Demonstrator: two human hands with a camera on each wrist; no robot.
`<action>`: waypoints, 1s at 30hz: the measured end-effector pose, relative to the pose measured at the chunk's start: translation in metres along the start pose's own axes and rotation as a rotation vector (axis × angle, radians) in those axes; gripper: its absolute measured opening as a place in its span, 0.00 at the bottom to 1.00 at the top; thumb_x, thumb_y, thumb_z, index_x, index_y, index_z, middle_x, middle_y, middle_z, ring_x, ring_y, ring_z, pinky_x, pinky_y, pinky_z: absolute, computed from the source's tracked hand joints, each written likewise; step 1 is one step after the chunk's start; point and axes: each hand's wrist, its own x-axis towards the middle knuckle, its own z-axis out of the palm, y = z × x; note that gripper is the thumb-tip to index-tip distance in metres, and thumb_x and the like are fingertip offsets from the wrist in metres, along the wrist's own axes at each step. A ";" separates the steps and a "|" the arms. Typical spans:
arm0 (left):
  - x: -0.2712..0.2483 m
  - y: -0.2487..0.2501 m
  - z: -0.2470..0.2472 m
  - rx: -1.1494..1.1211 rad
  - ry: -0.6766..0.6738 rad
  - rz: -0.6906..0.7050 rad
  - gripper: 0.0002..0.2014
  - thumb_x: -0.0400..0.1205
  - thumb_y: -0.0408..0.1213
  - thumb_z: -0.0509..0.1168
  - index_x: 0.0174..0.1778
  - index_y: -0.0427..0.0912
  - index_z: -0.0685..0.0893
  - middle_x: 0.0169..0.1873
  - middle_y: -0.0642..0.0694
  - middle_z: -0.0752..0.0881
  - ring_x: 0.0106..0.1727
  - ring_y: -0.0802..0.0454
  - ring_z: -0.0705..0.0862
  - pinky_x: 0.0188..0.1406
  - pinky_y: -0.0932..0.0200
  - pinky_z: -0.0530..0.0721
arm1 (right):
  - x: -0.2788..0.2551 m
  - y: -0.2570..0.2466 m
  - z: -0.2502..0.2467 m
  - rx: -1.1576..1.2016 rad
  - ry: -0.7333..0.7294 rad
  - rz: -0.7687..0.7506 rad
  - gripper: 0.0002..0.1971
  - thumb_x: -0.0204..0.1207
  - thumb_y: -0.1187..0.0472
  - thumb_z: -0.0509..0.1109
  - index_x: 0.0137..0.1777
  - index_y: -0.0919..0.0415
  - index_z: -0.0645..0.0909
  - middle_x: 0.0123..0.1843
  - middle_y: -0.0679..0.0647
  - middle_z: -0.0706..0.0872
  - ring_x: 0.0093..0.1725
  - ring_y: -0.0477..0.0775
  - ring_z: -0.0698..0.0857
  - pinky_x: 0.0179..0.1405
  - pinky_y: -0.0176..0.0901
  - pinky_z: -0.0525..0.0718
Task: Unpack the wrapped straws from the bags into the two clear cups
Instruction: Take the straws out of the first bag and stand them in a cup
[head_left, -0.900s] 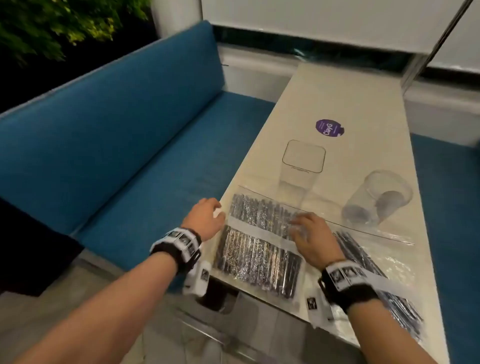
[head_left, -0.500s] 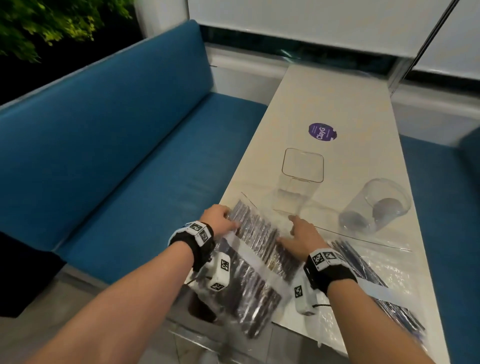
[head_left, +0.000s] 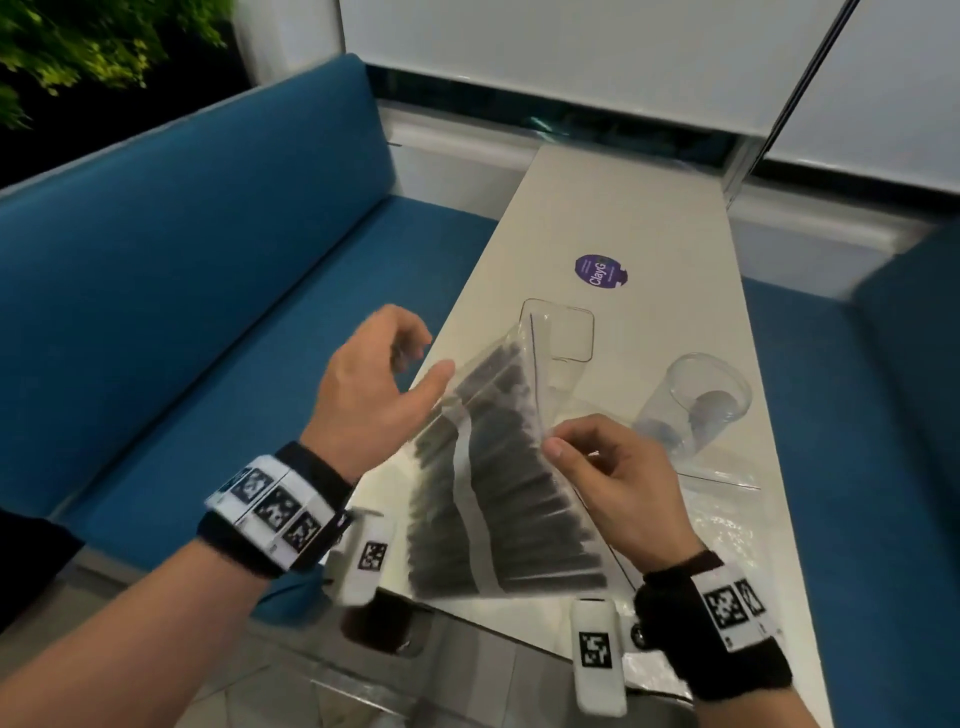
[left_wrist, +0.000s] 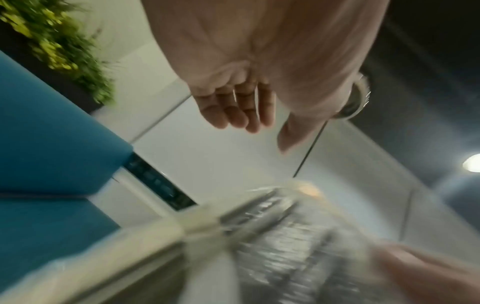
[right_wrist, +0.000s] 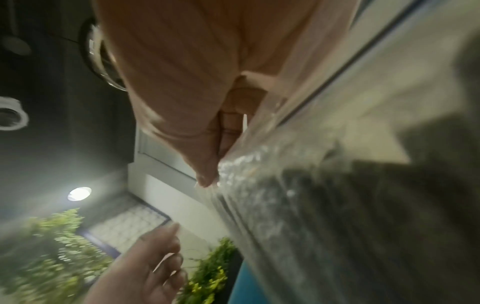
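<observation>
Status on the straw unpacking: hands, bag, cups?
Right hand pinches straw bag, lifted off table. Left hand open beside it. Square cup upright, round cup on its side, both empty. Second bag flat.

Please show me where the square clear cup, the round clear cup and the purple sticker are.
square clear cup (head_left: 569, 332): head view, on its far wall below the rim.
round clear cup (head_left: 696, 405): head view, on its side wall.
purple sticker (head_left: 601, 270): head view, on its middle.
</observation>
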 end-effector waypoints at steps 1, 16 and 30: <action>-0.008 0.013 -0.002 -0.109 -0.001 -0.042 0.10 0.80 0.44 0.76 0.44 0.45 0.82 0.35 0.47 0.85 0.34 0.59 0.79 0.39 0.62 0.80 | -0.002 -0.006 0.001 0.026 -0.006 -0.017 0.02 0.80 0.59 0.79 0.47 0.50 0.90 0.44 0.44 0.94 0.45 0.47 0.92 0.48 0.41 0.90; -0.063 0.051 0.016 -0.677 -0.290 -0.379 0.10 0.85 0.29 0.70 0.55 0.22 0.83 0.41 0.24 0.88 0.39 0.43 0.90 0.41 0.50 0.96 | -0.011 -0.016 0.006 0.232 -0.136 -0.016 0.14 0.75 0.42 0.77 0.51 0.52 0.87 0.48 0.48 0.92 0.51 0.58 0.92 0.57 0.65 0.91; -0.064 0.066 0.024 -0.536 -0.229 -0.233 0.12 0.85 0.37 0.73 0.45 0.31 0.82 0.38 0.29 0.90 0.38 0.35 0.92 0.42 0.28 0.92 | 0.000 -0.027 0.003 0.071 -0.125 -0.112 0.08 0.80 0.55 0.72 0.47 0.40 0.91 0.44 0.47 0.95 0.47 0.58 0.94 0.50 0.67 0.93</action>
